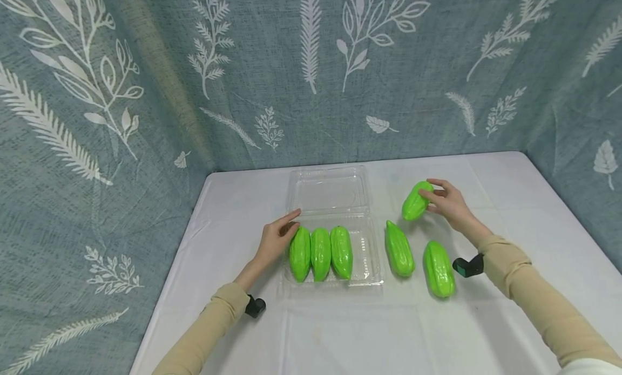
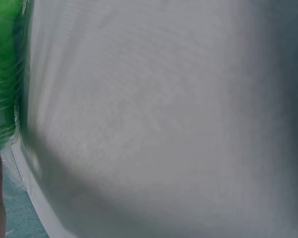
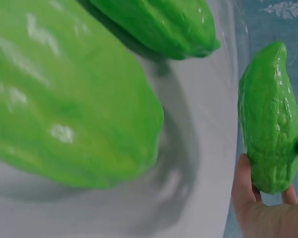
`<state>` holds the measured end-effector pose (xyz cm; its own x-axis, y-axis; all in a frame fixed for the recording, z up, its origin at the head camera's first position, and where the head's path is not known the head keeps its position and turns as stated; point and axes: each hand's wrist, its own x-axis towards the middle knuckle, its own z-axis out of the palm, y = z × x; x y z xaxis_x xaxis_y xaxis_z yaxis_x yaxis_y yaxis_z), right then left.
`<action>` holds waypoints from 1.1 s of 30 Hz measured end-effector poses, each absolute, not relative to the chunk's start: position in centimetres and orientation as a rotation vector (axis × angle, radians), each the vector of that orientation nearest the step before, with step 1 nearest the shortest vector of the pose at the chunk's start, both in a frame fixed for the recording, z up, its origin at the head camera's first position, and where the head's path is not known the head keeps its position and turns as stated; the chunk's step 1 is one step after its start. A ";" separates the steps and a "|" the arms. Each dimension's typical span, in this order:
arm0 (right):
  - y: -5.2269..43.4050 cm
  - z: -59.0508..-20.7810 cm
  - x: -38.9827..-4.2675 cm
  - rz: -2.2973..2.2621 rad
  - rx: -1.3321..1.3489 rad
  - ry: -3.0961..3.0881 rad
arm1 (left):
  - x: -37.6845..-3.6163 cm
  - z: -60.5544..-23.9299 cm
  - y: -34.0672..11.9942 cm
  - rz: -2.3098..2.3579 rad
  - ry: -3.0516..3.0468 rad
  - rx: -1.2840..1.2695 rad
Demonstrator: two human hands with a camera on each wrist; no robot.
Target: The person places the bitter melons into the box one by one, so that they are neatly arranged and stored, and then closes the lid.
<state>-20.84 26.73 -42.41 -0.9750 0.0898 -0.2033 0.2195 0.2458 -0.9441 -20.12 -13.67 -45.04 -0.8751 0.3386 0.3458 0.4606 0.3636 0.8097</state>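
A clear plastic clamshell box lies with its lid folded back, three ridged green bitter gourds standing side by side in its left part. My left hand is at the box's upper left corner, fingers fairly straight, the tips beside the leftmost gourd. In the left wrist view a fingertip meets the box corner. To the right of the box, my right hand holds another bitter gourd above the table, thumb and fingers around its end. The right wrist view shows this gourd with its pointed tip up.
Two more bitter gourds lie on the white tablecloth right of the box, one close to it and one farther right. The transparent lid lies behind the box. A blue-green leaf-patterned curtain hangs behind and beside the table.
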 end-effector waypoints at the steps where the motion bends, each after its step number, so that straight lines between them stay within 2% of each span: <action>1: 26.5 -42.4 -20.8 -1.843 0.294 2.388 | -20.1 -45.1 -13.7 -1.544 -2.495 -0.733; 33: 22.3 -41.0 -20.1 -1.833 0.013 2.321 | -19.8 -45.1 -13.6 -1.520 -2.510 -0.737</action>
